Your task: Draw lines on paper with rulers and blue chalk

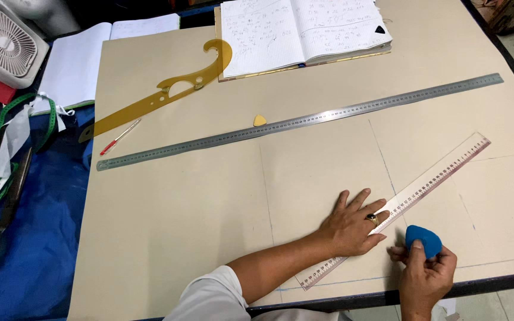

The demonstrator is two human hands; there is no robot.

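Left hand (pixel 352 226) lies flat, fingers spread, pressing the clear plastic ruler (pixel 429 178) onto tan paper (pixel 197 214) on the bench; right hand (pixel 425 270) pinches blue tailor's chalk (pixel 423 239) just beside the ruler's near edge. Farther back lie a long steel ruler (pixel 298 122), small yellow chalk (pixel 259 120), an amber curve template (pixel 162 92) and an open notebook (pixel 301 30).

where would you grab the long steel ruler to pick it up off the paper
Take the long steel ruler near its middle, pinching across its narrow width from above. It lies flat on the tan paper, so a fingertip likely has to lift one long edge first. The middle is bare, apart from the small yellow chalk beside it.
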